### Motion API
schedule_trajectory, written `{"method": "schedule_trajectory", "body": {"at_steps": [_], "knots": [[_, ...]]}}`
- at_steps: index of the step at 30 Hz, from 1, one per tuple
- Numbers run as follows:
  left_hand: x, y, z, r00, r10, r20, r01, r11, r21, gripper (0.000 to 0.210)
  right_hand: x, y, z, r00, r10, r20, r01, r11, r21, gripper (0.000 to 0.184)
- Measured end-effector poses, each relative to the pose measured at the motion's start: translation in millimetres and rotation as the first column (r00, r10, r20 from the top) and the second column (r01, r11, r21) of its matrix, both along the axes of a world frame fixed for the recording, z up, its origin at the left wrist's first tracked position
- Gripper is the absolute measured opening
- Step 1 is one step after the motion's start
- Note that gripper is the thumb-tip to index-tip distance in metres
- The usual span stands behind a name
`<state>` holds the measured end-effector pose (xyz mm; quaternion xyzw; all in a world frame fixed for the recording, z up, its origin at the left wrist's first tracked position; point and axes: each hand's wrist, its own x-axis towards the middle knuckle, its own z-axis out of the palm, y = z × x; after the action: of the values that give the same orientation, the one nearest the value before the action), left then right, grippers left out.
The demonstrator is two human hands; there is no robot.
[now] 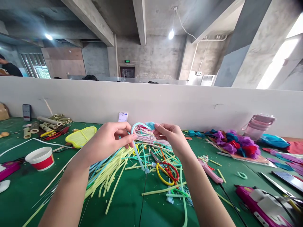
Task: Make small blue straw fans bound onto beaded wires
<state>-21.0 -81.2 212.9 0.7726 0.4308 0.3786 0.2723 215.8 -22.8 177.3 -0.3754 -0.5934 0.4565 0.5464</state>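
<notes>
A light-blue bendy strip (138, 152) is held up in an arch over the middle of the green table. My left hand (111, 138) is closed, pinching the strip on its left side between thumb and fingers. My right hand (169, 130) pinches the crumpled blue end (150, 125) at the top of the arch. The strip's other end hangs down with a small blue knob (147, 170). Below lie scissors (167, 172) with red and yellow handles, and a pile of pale yellow-green strips (113, 170).
Beside my right forearm lies a pink corded tool (210, 171). A paper cup (40, 158), yellow basket (80, 137) and bamboo pieces (50, 123) stand left. Purple and red crumpled pieces (236, 143), a bottle (258, 126) and a power strip (258, 205) are right. A white partition (165, 101) runs behind.
</notes>
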Motion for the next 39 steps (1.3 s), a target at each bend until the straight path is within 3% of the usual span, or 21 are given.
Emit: {"method": "schedule_trajectory", "body": {"at_steps": [8,15,19,22,25,28,30,35,39], "knots": [[-2.8,8.6,-5.8,0.988,0.126,-0.084,-0.118,0.988,0.101,0.022,4.2,-0.2,0.9,0.999,0.02,-0.029,-0.02,1.0,-0.016,0.039],[-15.9,21.5,-2.1,0.997,-0.076,0.018,0.077,0.996,-0.035,0.045,16.4,-1.4,6.5,0.986,0.055,-0.157,-0.062,0.997,-0.042,0.036],[-12.9,29.4,-3.9,0.95,-0.231,-0.211,0.216,0.972,-0.095,0.043,16.3,-2.1,6.8,0.968,0.093,-0.231,-0.104,0.994,-0.039,0.035],[-3.1,41.0,-13.7,0.831,-0.468,-0.303,0.414,0.882,-0.227,0.036,14.5,-2.4,6.8,0.96,0.095,-0.262,-0.112,0.992,-0.051,0.033],[8.4,52.7,-25.9,0.692,-0.689,-0.215,0.595,0.713,-0.372,0.033,14.3,-2.2,7.6,0.956,0.076,-0.285,-0.102,0.992,-0.077,0.029],[16.3,56.8,-31.1,0.613,-0.786,-0.079,0.664,0.567,-0.487,0.032,16.1,-0.8,8.2,0.955,0.051,-0.292,-0.082,0.992,-0.095,0.028],[17.1,56.2,-30.1,0.595,-0.801,-0.062,0.668,0.536,-0.515,0.032,17.9,0.5,8.5,0.952,0.045,-0.304,-0.083,0.99,-0.112,0.027],[-5.9,60.4,-25.7,0.682,-0.728,-0.065,0.616,0.621,-0.485,0.031,23.1,1.8,9.1,0.945,0.088,-0.314,-0.137,0.981,-0.137,0.028],[-43.8,69.1,-27.0,0.863,-0.505,0.015,0.477,0.804,-0.355,0.031,24.2,0.7,8.0,0.952,0.127,-0.28,-0.164,0.98,-0.114,0.031]]}}
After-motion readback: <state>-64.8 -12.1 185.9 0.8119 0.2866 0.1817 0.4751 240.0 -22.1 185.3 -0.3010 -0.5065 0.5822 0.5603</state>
